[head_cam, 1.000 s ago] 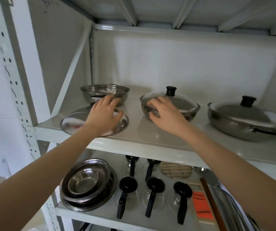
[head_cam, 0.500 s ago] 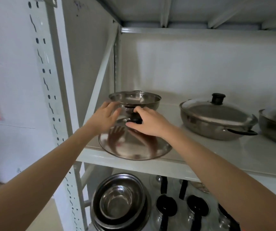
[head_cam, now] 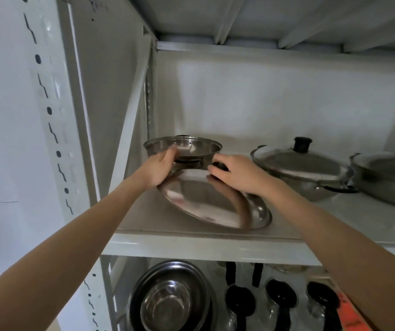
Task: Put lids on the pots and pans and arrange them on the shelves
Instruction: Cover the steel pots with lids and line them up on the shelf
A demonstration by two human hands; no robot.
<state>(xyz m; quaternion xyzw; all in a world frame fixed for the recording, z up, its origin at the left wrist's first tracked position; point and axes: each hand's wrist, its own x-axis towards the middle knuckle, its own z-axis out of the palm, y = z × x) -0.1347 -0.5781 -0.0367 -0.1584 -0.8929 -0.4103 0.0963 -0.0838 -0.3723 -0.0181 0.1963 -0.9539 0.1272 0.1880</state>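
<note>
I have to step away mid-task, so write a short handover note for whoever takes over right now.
Left hand: holds the near wall of the uncovered steel pot.
Right hand: grips the black knob of the steel lid, which is tilted, with its far edge raised by the pot.
Done: two pans to the right, lidded pan and second lidded pan, are covered.
Left: seat this lid on the pot, then tidy the shelf.

A shiny round steel lid (head_cam: pixel 215 206) with a black knob lies tilted on the white shelf (head_cam: pixel 191 244), touching an open steel pot (head_cam: pixel 184 149) behind it. Right of the pot stand 2 lidded steel pans (head_cam: pixel 304 168).
</note>
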